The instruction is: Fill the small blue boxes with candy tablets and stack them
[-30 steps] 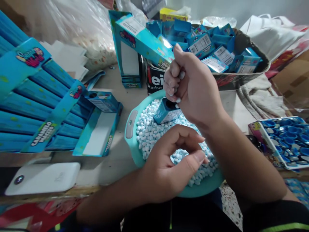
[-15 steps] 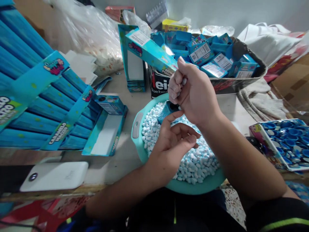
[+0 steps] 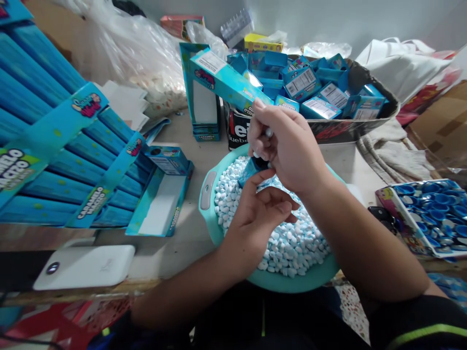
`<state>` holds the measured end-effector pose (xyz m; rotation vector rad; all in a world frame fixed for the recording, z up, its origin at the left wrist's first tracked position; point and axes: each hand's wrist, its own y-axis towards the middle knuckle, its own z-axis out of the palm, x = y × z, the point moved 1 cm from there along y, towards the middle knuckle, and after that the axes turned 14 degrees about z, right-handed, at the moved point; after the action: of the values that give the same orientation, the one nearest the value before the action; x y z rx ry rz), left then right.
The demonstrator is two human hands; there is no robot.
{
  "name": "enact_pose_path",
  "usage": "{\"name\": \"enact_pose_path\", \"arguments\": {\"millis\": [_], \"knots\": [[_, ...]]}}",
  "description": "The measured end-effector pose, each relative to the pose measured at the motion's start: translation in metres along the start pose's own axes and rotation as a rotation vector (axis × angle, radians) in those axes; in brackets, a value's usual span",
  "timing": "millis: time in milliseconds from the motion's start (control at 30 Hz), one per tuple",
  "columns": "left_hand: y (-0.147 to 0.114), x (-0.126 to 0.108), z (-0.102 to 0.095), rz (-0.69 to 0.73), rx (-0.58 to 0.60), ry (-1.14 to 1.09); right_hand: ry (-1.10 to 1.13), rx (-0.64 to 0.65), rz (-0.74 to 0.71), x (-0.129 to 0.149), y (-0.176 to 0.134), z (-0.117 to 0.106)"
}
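A turquoise basin (image 3: 206, 214) full of small white and pale-blue candies (image 3: 288, 253) sits in front of me. Over the candies, my left hand (image 3: 259, 223) is curled with its index finger against a small blue box (image 3: 248, 173), mostly hidden behind the hands. A dark opening shows at the top of that box. Just above the opening, my right hand (image 3: 286, 143) is closed round a few candies, and white bits show between its fingers.
Blue packets (image 3: 40, 146) stand in display trays at left, beside a part-filled tray (image 3: 160, 204). Behind is a carton (image 3: 372, 125) of blue boxes. A box of blue caps (image 3: 434, 214) lies at right, a white power bank (image 3: 85, 267) at front left.
My right hand has come down and slightly left, closer to the opening of the blue box. The left hand stays almost where it was.
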<state>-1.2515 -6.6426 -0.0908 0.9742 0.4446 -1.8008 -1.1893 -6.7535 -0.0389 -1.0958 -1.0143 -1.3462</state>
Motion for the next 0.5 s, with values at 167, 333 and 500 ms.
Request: {"name": "enact_pose_path", "arguments": {"millis": [167, 333, 500], "knots": [[0.0008, -0.0024, 0.0001, -0.005, -0.01, 0.017, 0.011, -0.013, -0.014, 0.0015, -0.0036, 0.0029], [0.0005, -0.0035, -0.0031, -0.005, -0.007, 0.055, -0.019, -0.028, 0.003, 0.0003, -0.0001, 0.0032], [0.0024, -0.0064, -0.0067, 0.009, -0.012, 0.087, -0.003, 0.005, 0.023, 0.0006, 0.0029, 0.0043]]}}
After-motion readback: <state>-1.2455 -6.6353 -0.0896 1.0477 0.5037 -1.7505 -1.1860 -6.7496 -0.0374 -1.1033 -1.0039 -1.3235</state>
